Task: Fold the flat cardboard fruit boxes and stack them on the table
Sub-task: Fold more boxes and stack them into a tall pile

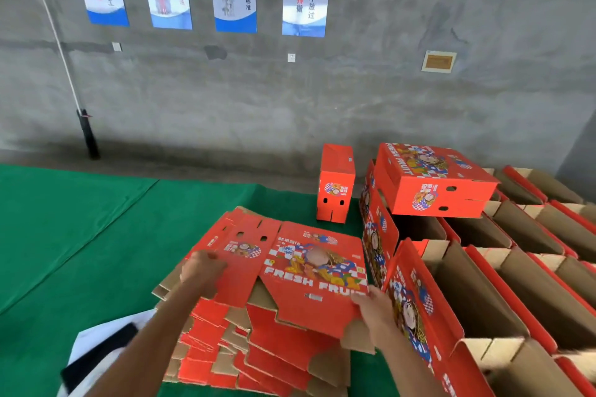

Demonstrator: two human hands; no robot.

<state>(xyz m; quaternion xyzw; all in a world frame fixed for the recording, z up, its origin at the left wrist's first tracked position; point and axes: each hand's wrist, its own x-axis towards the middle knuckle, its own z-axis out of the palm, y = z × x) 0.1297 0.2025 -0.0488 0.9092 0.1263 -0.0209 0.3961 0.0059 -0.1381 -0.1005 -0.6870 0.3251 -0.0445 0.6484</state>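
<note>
A flat red "FRESH FRUIT" cardboard box (300, 264) lies on top of a pile of several flat boxes (251, 351) on the green table (80, 235). My left hand (201, 267) grips the top box's left edge. My right hand (374, 309) pinches its near right corner. To the right stand several folded open boxes (483, 293) in rows, brown insides up. One closed folded box (432, 180) sits on top of them at the back.
A small red box (335, 184) stands upright at the table's far edge. A white and black item (96, 354) lies at the near left. Behind is a grey concrete wall (322, 90) with posters, and a white pole (64, 58) leans on it at left.
</note>
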